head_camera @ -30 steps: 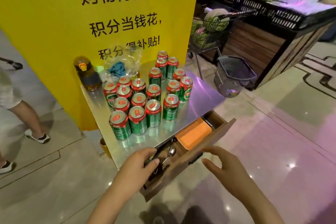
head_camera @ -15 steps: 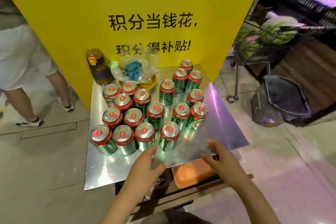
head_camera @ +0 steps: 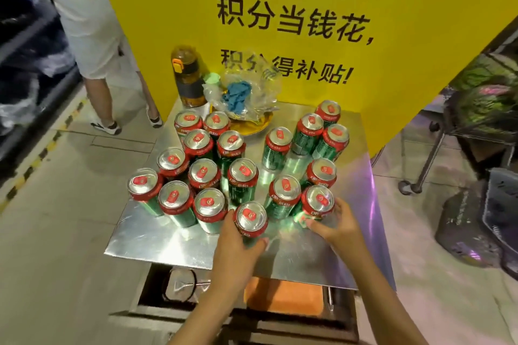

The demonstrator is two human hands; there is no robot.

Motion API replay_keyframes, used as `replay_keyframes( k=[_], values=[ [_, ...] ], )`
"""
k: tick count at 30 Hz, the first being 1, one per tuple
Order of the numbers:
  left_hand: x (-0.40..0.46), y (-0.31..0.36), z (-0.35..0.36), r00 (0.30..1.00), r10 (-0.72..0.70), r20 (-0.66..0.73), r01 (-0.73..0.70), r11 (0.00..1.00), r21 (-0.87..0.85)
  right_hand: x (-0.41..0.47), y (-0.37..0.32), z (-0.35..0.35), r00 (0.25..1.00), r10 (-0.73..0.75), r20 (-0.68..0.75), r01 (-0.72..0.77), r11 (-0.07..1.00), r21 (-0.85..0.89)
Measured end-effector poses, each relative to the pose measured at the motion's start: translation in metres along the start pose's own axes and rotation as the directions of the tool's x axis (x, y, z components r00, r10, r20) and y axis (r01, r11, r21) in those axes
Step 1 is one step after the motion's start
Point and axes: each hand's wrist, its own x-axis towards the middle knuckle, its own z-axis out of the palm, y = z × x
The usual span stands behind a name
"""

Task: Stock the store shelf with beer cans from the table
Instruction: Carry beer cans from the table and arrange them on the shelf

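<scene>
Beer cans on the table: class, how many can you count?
18 on the table: ten in a left cluster, six in a right cluster, plus the front can gripped by the left hand and the front-right can held by the right hand. None seems hidden.

A single head-worn camera looked steeply down and forward from close above the steel table [head_camera: 157, 235], facing the yellow sign [head_camera: 420, 22]; no second view shared anything.
</scene>
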Motion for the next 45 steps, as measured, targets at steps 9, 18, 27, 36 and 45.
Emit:
replay_keyframes(
  k=[9, 18, 27, 36, 45],
  values=[
    [-0.001, 0.008, 0.016, 0.976, -0.073, -0.206, 0.071, 0.997, -0.018, 0.008, 0.006, 0.006, 0.995, -0.096, 0.007, 0.095, 0.991, 0.099],
    [-0.013, 0.012, -0.001, 0.981, -0.025, -0.193, 0.034, 0.999, 0.041, -0.004, 0.004, 0.000, 0.993, -0.117, 0.013, 0.116, 0.990, 0.074],
    [-0.065, 0.012, -0.068, 0.980, -0.039, -0.197, -0.020, 0.958, -0.288, -0.071, -0.055, 0.009, 0.980, -0.159, 0.116, 0.140, 0.977, 0.162],
    [-0.147, -0.017, -0.215, 0.871, -0.158, -0.464, -0.103, 0.867, -0.488, -0.150, -0.154, 0.139, 0.817, -0.368, 0.444, 0.217, 0.910, 0.354],
    [-0.267, -0.088, -0.366, 0.557, -0.278, -0.782, -0.159, 0.889, -0.429, -0.249, -0.195, 0.315, 0.546, -0.385, 0.744, 0.233, 0.923, 0.307]
  ],
)
